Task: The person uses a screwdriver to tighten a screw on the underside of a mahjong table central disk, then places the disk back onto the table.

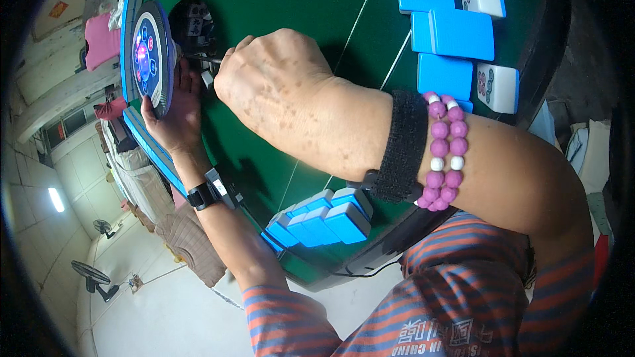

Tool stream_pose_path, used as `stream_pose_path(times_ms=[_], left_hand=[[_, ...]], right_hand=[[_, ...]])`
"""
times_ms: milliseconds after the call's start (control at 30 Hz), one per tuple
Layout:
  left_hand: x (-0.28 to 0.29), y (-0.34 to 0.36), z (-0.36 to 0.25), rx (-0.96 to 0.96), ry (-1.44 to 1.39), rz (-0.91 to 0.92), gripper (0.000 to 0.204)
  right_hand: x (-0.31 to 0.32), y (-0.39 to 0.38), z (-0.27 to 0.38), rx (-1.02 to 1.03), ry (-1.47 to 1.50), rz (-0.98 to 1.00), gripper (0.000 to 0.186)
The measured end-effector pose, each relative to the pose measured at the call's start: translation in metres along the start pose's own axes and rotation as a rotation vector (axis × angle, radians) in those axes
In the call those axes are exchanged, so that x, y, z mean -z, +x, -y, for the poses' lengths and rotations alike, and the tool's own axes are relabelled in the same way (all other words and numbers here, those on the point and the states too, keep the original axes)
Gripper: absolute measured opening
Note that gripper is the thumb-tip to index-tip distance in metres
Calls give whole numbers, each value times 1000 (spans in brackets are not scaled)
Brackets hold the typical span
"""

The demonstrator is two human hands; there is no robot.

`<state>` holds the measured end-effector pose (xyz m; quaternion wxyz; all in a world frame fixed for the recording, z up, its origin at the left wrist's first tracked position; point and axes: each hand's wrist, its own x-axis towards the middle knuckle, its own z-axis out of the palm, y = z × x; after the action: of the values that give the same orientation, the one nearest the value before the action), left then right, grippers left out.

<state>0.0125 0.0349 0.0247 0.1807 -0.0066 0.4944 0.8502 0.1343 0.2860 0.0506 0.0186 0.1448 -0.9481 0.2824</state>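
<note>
My left hand (pixel 177 111) grips the rim of a round control panel (pixel 151 69) with lit buttons, tipped up on its edge above the green mahjong table (pixel 284 0). My right hand (pixel 278 69) is closed in a fist around a thin metal rod (pixel 204 59), which points toward the panel's underside. The rod's grip end is hidden in my fist. Behind the panel is a dark round opening (pixel 178 16) in the tabletop, where white mahjong tiles (pixel 196 23) show. A small whitish piece (pixel 208 80) sits between my hands; its kind is unclear.
Blue-backed mahjong tiles (pixel 444 76) lie along the right side, a few with white faces up. Another stacked row of tiles (pixel 324 218) stands by the near edge. A black cable (pixel 370 274) runs below the table edge. Fans (pixel 92 274) stand beyond on the left.
</note>
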Motion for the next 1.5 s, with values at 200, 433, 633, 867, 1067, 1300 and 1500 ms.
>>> stream_pose_path(times_ms=[200,433,633,867,1067,1300,1500], left_hand=[[8,-1,-7,41,10,-61,66],[11,3,-4,51,-53,0,65],[11,3,-6,50,0,0,66],[5,3,1,2,22,20,68],[12,-1,-5,39,-68,-10,67],[4,-2,-13,36,43,9,70],[7,-4,-8,61,-61,29,67]], right_hand=[[-20,8,2,-34,-74,30,9],[-15,6,-4,-166,492,-78,15],[-24,36,-4,-858,1575,373,24],[-20,20,-7,-702,1719,299,22],[10,6,-3,-502,998,395,34],[28,-60,-19,-350,809,187,27],[34,-93,-19,-337,976,187,21]])
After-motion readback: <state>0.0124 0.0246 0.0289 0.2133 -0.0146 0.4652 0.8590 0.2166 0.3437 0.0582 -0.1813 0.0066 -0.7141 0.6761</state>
